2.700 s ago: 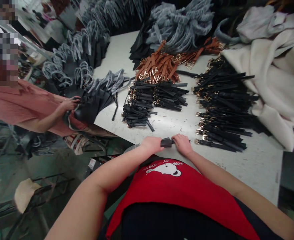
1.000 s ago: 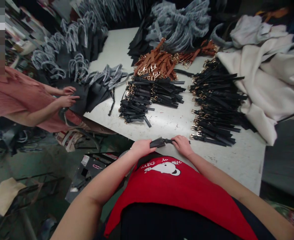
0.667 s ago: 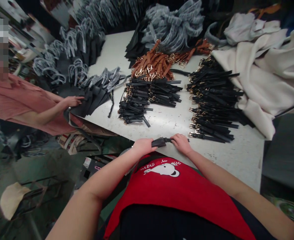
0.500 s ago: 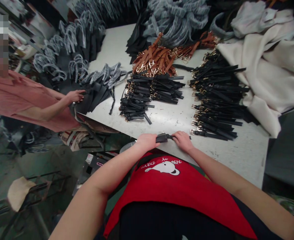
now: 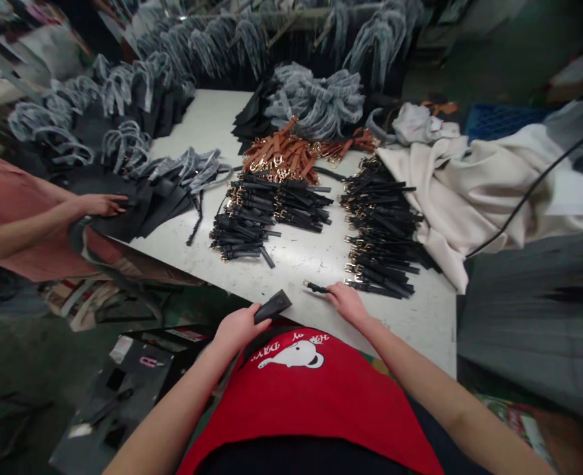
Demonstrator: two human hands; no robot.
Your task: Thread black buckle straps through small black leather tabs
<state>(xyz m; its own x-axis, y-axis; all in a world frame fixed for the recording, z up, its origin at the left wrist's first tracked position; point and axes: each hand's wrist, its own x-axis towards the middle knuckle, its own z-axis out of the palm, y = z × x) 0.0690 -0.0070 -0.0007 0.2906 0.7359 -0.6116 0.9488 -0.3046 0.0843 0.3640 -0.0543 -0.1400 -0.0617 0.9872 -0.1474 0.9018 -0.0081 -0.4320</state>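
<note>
Change noted: the dark flat-ended piece [image 5: 274, 306] and the black strap [image 5: 317, 287], which appeared to meet between the two hands half a second ago, now stand apart with a clear gap. In my judgement, this marks a break in whatever contact there was, leaving the strap under the control of one hand alone. The left hand [image 5: 234, 330] has its fingers wrapped round the rear of the dark piece, whose broad end projects rightward, angled to the far side, over the near edge of the desk [image 5: 311, 264]. The right hand [image 5: 348, 303] has its fingers pinched almost together on the strap, near the desk's near edge; whether the strap touches the surface cannot be confirmed. Condition of the strap: narrow, black, with a gold-toned metal fitting at its free left end; the remainder is hidden beneath the fingers. The dark piece is matt and flat, widening slightly toward its end. Just beside the right hand, on its far right, lies a column of black buckled straps [image 5: 380, 221]; a smaller pile of black straps [image 5: 244, 221] sits to the far left.
</note>
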